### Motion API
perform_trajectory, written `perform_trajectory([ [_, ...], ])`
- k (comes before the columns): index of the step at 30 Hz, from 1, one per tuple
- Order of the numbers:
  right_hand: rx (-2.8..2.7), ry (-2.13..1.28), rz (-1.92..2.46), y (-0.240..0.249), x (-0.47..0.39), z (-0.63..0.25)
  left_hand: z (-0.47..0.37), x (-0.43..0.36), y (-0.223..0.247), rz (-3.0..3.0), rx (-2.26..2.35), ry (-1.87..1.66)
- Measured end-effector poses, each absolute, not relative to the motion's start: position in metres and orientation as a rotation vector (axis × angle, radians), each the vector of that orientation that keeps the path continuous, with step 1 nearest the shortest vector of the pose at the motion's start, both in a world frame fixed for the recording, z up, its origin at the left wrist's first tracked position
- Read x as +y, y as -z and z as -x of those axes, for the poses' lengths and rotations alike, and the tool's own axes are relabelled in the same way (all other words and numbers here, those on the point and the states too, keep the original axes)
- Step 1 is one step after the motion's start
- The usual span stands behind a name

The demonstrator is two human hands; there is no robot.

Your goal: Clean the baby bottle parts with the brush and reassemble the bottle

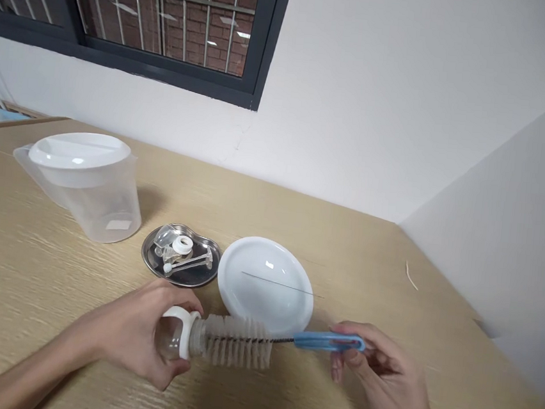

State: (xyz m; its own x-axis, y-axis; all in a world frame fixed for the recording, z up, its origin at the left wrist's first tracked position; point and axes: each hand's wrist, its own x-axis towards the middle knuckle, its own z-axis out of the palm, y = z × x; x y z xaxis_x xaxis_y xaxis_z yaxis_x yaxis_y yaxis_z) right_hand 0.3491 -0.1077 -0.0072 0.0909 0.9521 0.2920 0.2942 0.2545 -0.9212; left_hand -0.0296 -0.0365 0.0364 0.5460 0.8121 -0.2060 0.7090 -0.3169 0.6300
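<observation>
My left hand (149, 334) is wrapped round a clear baby bottle (170, 337) with a white handle ring at its neck, held on its side with the mouth facing right. Between thumb and fingers, my right hand (381, 376) grips the blue handle of a bottle brush (240, 343). The brush's tip sits at the bottle's mouth, while most of its pale bristles show outside. Just behind the brush is a white bowl (267, 255) with a thin dark wire-like piece lying across it. A kidney-shaped metal tray (200, 280) holds a white ring (182, 245) and several clear bottle parts.
At the left of the wooden table (355, 251) stands a translucent pitcher (103, 204) with a white lid. A short white strip (411, 276) lies on the right. White walls and a barred window (175, 15) bound the table's back.
</observation>
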Motion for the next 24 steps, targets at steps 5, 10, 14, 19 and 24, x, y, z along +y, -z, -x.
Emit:
perform_trajectory([
  [5,-1.416,-0.480,1.311,0.001,-0.121,-0.349,0.024,-0.042,-0.040,-2.020,1.267,-0.104],
  [10,-1.608,-0.255,1.302,-0.009,-0.117,-0.349,0.020,-0.047,-0.040,-2.078,1.232,-0.138],
  [14,-1.689,-0.404,1.350,-0.019,-0.106,-0.340,0.024,-0.045,-0.033,-2.178,1.190,-0.230],
  [19,-1.550,-0.655,1.332,-0.011,-0.107,-0.339,0.026,-0.037,-0.030,-2.121,1.220,-0.200],
  [24,-1.372,-0.787,1.307,0.008,-0.109,-0.346,0.028,-0.036,-0.033,-2.010,1.255,-0.160],
])
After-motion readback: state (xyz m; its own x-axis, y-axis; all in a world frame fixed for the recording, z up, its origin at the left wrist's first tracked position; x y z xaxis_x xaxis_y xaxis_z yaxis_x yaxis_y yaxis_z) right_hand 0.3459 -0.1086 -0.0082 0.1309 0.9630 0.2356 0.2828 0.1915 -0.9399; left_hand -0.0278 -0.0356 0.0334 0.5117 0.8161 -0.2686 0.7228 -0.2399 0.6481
